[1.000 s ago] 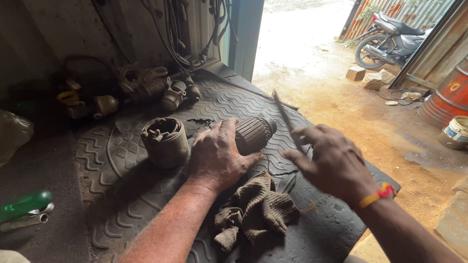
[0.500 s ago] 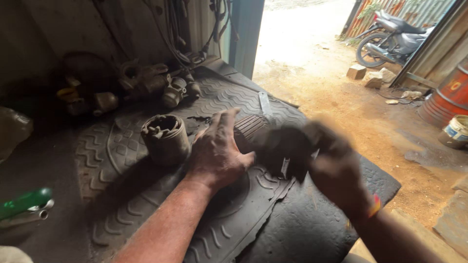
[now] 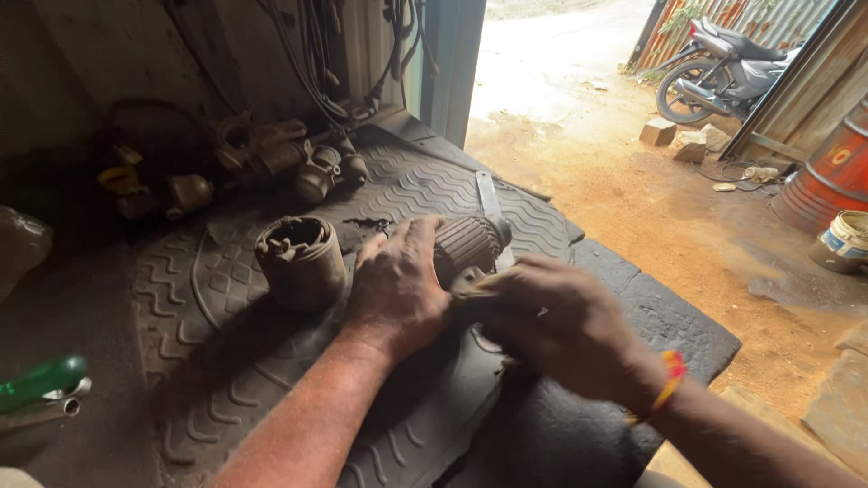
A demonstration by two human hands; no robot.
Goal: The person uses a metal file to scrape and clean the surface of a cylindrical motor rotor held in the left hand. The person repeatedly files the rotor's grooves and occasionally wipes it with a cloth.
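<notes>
My left hand (image 3: 396, 287) grips a ribbed, cylindrical motor armature (image 3: 470, 244) lying on a black ribbed rubber mat (image 3: 226, 361). My right hand (image 3: 556, 330) is closed around a dirty brownish rag (image 3: 470, 285) and presses it against the near end of the armature; the hand is motion-blurred. A flat metal blade (image 3: 489, 203) lies on the mat just behind the armature. A round, rusty motor housing (image 3: 301, 262) stands upright to the left of my left hand.
Several greasy metal parts (image 3: 289, 158) and hanging cables sit at the back of the mat. A green-handled tool (image 3: 41, 384) lies at the left edge. Outside, on dirt ground, are a parked motorcycle (image 3: 723, 68), bricks, an orange drum (image 3: 832, 176) and a bucket (image 3: 845, 239).
My right hand let go of the flat blade, which now lies on the mat. It took up the rag and brought it against the armature. My left hand stayed on the armature.
</notes>
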